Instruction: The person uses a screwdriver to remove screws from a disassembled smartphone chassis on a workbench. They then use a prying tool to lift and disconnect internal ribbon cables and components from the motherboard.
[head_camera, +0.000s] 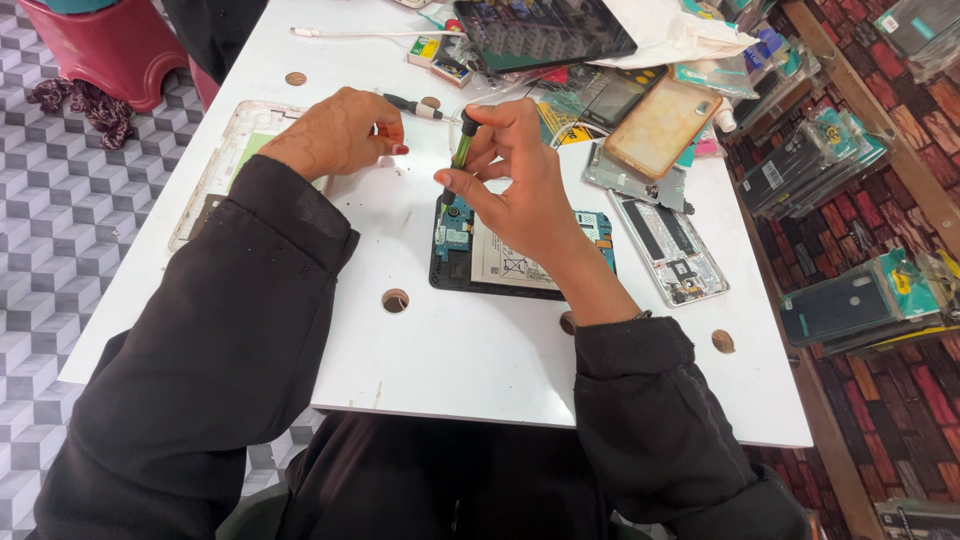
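- One white table (450, 350) fills most of my view; its far edge is cut off at the top, and round holes dot its surface.
- Both of my sleeves are black and cover the arms down to the wrists, so I see nothing of the forearms.
- A dark tablet (540, 30) lies at the far end, its top cropped out of view, amid a heap of small packets I cannot sort out.
- At the table's left side lies a pale back cover (225, 160), partly hidden under my left arm.
- The opened phone (520, 255) lies flat near the table's middle, circuit board and battery showing; my right hand hides much of it.
- To its right lie a detached frame (670, 245) and a tan phone case (660, 125).
- My right hand (520, 190) pinches a green screwdriver (462, 155) between thumb and fingertips, holding it upright with the tip over the phone's upper left corner; the tip itself is too small to make out.
- My left hand (340, 130) rests curled on the table; whether it grips anything I cannot tell.
- Just beyond it lies a second, black-handled screwdriver (415, 106).
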